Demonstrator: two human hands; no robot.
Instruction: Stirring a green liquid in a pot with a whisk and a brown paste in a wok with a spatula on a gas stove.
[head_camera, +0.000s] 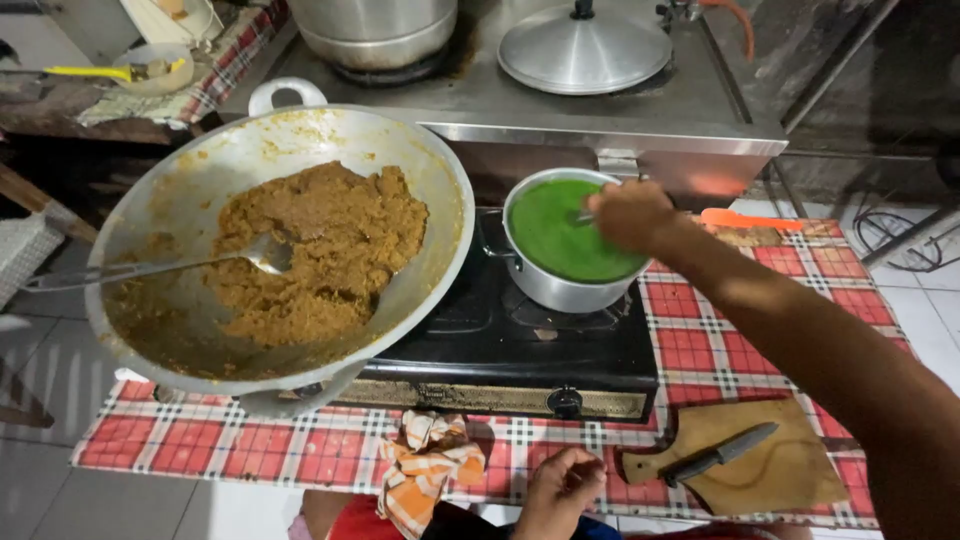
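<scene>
On the right burner of the stove (500, 350) sits one small pot (560, 285) of smooth green mixture; the right hand (630, 215) holds a utensil in it, grip closed, apparently mid-stir. One wok (300, 150) of brown, cooked-looking paste holds one ladle (150, 268). Left hand (560, 490) rests loosely curled, empty, at the counter (700, 350) edge. One knife (715, 455), one cutting board (770, 470).

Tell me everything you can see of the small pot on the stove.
The small pot is round, silvery metal, with a dark side handle on its left. It sits upright on the black stove's right burner, filled nearly to the rim with smooth green liquid. The right hand holds a utensil, mostly hidden, dipped in at its right rim.
</scene>
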